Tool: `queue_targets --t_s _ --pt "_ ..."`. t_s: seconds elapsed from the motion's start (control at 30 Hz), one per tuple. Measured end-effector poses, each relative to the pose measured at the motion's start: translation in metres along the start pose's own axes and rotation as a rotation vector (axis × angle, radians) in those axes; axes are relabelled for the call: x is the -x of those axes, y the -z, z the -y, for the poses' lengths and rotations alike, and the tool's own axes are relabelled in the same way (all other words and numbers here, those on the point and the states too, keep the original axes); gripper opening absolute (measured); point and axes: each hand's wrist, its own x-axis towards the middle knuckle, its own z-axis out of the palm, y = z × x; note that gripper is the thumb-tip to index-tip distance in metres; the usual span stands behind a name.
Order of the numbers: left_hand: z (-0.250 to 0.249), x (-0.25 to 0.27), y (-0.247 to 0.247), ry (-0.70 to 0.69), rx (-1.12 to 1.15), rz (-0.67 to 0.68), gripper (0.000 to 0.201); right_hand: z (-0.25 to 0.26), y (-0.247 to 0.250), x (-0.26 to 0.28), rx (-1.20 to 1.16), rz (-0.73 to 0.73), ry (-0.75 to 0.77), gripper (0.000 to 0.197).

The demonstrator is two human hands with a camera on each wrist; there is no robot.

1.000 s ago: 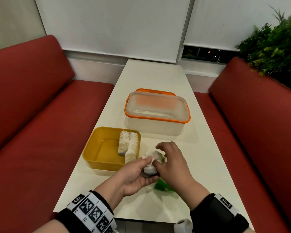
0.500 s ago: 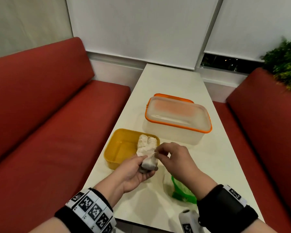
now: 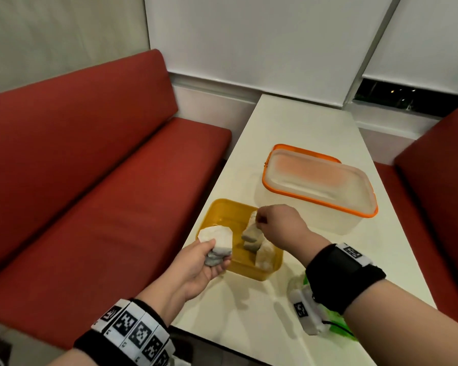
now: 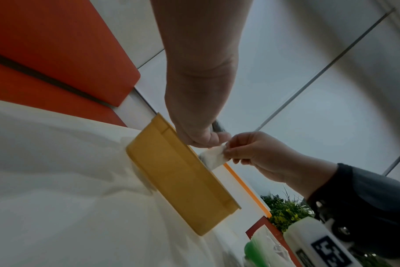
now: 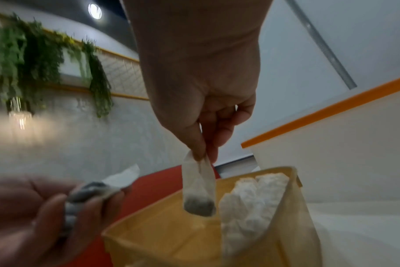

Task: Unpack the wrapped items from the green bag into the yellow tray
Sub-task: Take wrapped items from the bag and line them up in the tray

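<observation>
The yellow tray (image 3: 224,213) sits near the table's left edge, with white wrapped items (image 3: 262,256) lying along its right side. My left hand (image 3: 215,256) is at the tray's near left corner and grips a small bundle of wrapped items (image 3: 218,240), white paper with dark grey ends. My right hand (image 3: 259,223) pinches the top of one wrapped item (image 3: 251,235), which hangs over the tray's middle; its dark end (image 5: 198,207) points down. The green bag (image 3: 337,322) lies flat on the table under my right wrist, mostly hidden.
A clear box with an orange-rimmed lid (image 3: 319,178) stands just behind and right of the tray. Red benches flank the white table (image 3: 296,122), on the left (image 3: 90,186) and on the right (image 3: 439,186). The table's near edge runs close below my wrists.
Both hands have moved from the green bag to over the tray. My right hand has pulled one wrapped item away from the bundle in my left hand. My view has turned left.
</observation>
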Motion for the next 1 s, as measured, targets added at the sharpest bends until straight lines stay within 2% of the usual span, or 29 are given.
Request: queue_targets --t_s 0.33,0.5,0.6,0.67,0.73,0.83,0.87,1.0 --pt "-0.004 0.001 0.02 -0.006 0.018 0.004 0.027 0.005 -0.024 -0.014 0.232 0.184 0.034 0.019" --pt "-0.002 0.001 0.02 0.004 -0.006 0.037 0.029 0.012 -0.024 -0.014 0.316 0.221 0.058 0.018" --pt "-0.002 0.001 0.02 0.0 -0.018 0.054 0.028 0.015 -0.022 -0.011 0.33 0.192 0.056 0.018" --pt "-0.001 0.001 0.018 -0.006 -0.032 0.069 0.028 0.016 -0.02 -0.011 0.283 0.111 0.043 0.018" --pt "0.001 0.0 0.016 -0.016 -0.046 0.075 0.026 0.018 -0.016 -0.008 0.108 0.037 0.033 0.02" --pt "0.005 -0.001 0.009 -0.022 -0.067 0.07 0.024 0.027 -0.006 0.003 -0.324 0.106 0.053 0.03" --pt "0.006 -0.001 0.006 -0.022 -0.08 0.073 0.023 0.031 -0.004 0.007 -0.38 0.133 0.07 0.03" --pt "0.01 -0.002 -0.005 -0.035 -0.147 0.083 0.02 0.031 -0.001 0.011 -0.312 0.108 0.088 0.011"
